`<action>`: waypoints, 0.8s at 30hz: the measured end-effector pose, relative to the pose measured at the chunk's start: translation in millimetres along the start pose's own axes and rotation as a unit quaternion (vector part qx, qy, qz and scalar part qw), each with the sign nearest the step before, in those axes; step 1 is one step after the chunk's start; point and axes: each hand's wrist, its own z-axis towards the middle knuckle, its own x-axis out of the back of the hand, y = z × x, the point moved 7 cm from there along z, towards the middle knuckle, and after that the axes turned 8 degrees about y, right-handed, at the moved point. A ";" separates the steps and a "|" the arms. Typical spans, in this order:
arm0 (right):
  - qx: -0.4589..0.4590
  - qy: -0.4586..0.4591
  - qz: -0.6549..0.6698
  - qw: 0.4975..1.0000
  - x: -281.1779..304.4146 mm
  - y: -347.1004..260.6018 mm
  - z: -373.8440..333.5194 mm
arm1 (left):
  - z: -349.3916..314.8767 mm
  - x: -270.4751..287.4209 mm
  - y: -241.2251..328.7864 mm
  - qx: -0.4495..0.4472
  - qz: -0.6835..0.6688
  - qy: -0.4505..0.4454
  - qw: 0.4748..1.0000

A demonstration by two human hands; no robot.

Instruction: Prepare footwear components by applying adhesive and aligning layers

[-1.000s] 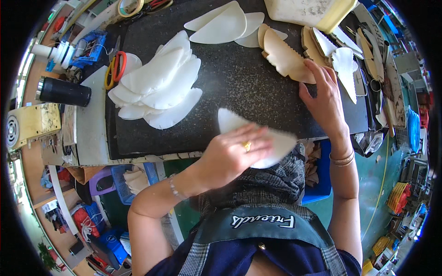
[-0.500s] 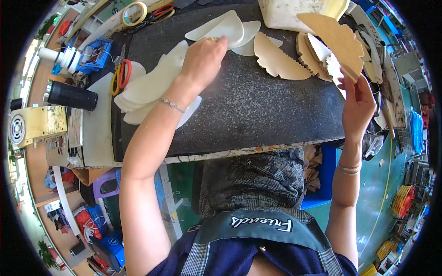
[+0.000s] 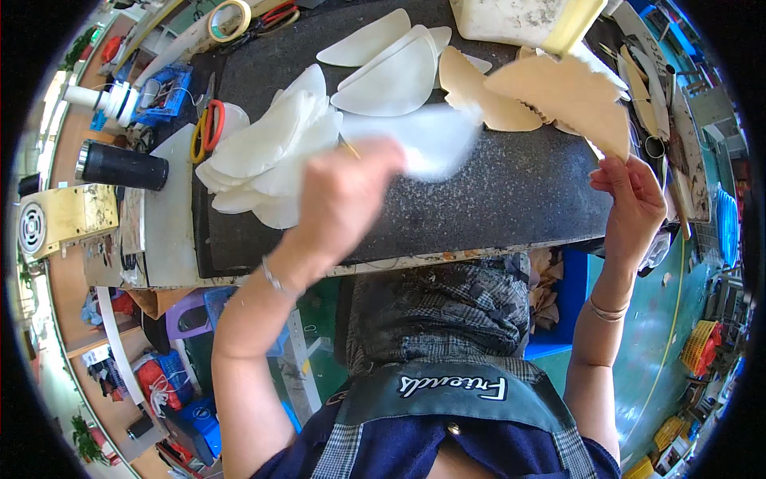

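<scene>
The left hand grasps a curved white piece at its near left edge and holds it over the dark work mat; blur hides the exact placement of the fingers. The right hand pinches a tan scalloped piece between thumb and fingers at its lower tip, raised at the right side of the mat. A second tan piece lies on the mat, partly behind the held one. A pile of white pieces rests at the left, and half-moon sheets overlap beyond the left hand. Scissors with red and yellow handles lie beside the pile, near a black flask.
</scene>
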 end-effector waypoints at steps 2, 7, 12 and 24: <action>-0.012 0.009 0.035 0.999 -3.7 -8.1 -8.0 | -22.1 -6.0 18.6 -0.007 -0.016 -0.058 0.998; -0.187 -0.199 0.174 0.946 -57.2 -34.4 -70.4 | -9.4 15.2 90.3 -0.114 0.019 -0.002 0.993; -0.114 -0.313 0.086 0.939 -57.1 -84.2 -104.2 | -9.3 4.6 105.5 0.015 -0.170 -0.054 0.984; 0.090 -0.365 0.060 0.925 -61.4 -100.7 -106.8 | 9.5 -0.6 96.5 0.107 -0.354 -0.117 0.922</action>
